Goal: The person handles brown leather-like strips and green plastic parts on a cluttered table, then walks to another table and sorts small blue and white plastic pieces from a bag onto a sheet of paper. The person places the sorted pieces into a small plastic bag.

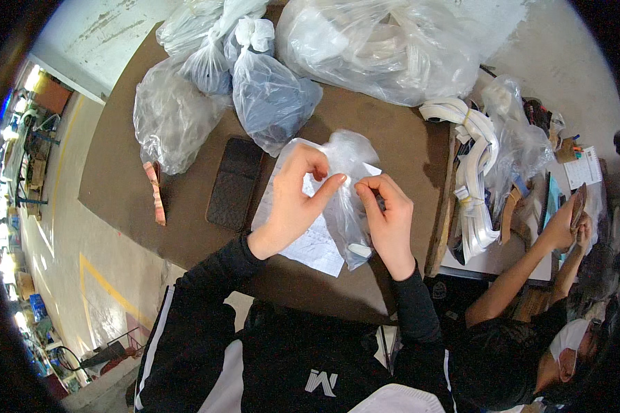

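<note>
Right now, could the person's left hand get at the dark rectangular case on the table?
Probably yes: the dark case lies just left of the left hand, its face looking uncovered.

We are in what looks like a workshop or factory: clear plastic bags, stuffed full, crowd the brown table beyond our left hand and right hand, while to the right of the right hand a co-worker works near bundled white strips. Far left of the left hand, yellow lines mark a floor lined with equipment.
</note>
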A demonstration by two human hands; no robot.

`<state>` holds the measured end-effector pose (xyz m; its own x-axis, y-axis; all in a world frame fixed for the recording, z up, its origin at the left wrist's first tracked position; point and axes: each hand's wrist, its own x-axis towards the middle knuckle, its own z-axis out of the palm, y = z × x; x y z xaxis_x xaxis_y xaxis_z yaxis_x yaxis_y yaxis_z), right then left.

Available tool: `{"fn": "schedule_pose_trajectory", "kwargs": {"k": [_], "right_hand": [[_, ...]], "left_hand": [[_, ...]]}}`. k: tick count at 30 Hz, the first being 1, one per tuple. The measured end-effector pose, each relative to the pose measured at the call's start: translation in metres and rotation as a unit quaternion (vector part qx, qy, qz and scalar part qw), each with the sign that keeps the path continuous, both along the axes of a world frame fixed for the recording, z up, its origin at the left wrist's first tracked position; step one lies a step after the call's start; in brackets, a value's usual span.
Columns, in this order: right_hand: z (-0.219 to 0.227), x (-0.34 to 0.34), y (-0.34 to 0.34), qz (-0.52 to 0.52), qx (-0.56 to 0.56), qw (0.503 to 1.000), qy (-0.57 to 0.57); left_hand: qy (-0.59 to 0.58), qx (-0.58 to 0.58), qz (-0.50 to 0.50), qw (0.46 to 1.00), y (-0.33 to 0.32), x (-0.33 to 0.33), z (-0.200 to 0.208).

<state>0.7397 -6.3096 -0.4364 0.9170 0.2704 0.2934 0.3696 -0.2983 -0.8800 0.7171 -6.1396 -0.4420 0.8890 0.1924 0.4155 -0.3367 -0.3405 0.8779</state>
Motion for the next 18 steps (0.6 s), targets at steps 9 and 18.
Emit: {"fn": "schedule_pose_trajectory", "kwargs": {"k": [9,18], "right_hand": [[-0.006,0.000,0.001,0.003,-0.039,0.999,-0.029],[-0.012,0.005,-0.001,0.048,-0.081,0.991,-0.097]], "left_hand": [[0.065,0.081,-0.141,0.985,0.026,0.017,0.005],[0.225,-0.020,-0.180,0.957,0.026,0.011,0.010]]}}
